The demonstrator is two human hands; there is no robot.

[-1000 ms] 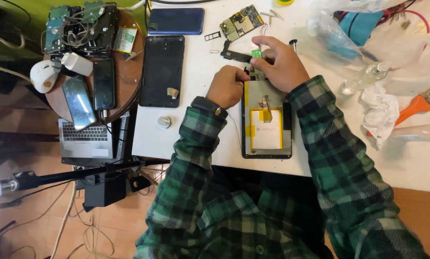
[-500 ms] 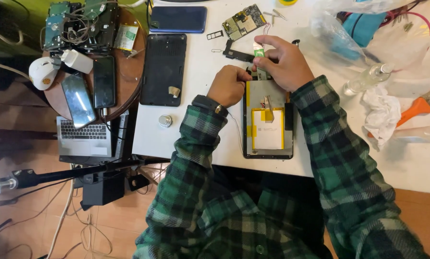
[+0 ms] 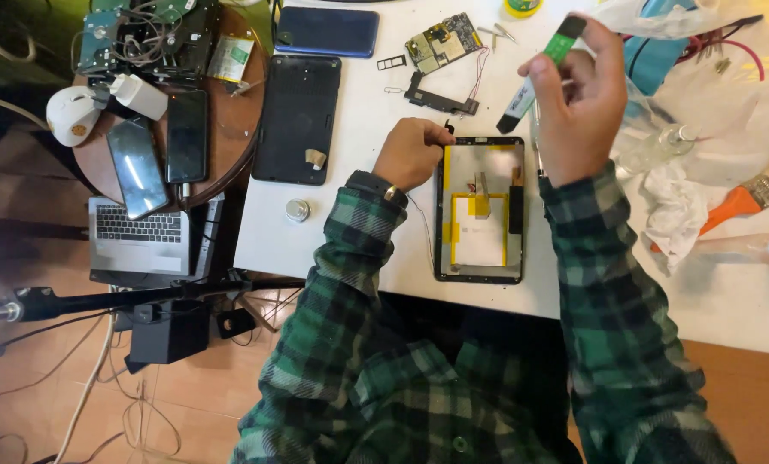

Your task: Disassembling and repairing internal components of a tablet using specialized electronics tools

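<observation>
— What do we see around the laptop [image 3: 139, 236]?
— Above it, we see two phones [image 3: 163, 148] on a round wooden table [image 3: 230, 163]; right of it, a black tablet back cover [image 3: 298, 107].

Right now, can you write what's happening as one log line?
left hand: steadies opened tablet | right hand: raised, holds green-tipped tool | circuit board: lies beyond tablet

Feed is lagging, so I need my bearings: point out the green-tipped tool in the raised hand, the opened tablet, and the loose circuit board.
Green-tipped white tool [image 3: 541, 70], head view, mid-body.
Opened black-framed tablet [image 3: 480, 245], head view, white inner panel.
Loose circuit board [image 3: 443, 41], head view, centre.
</observation>
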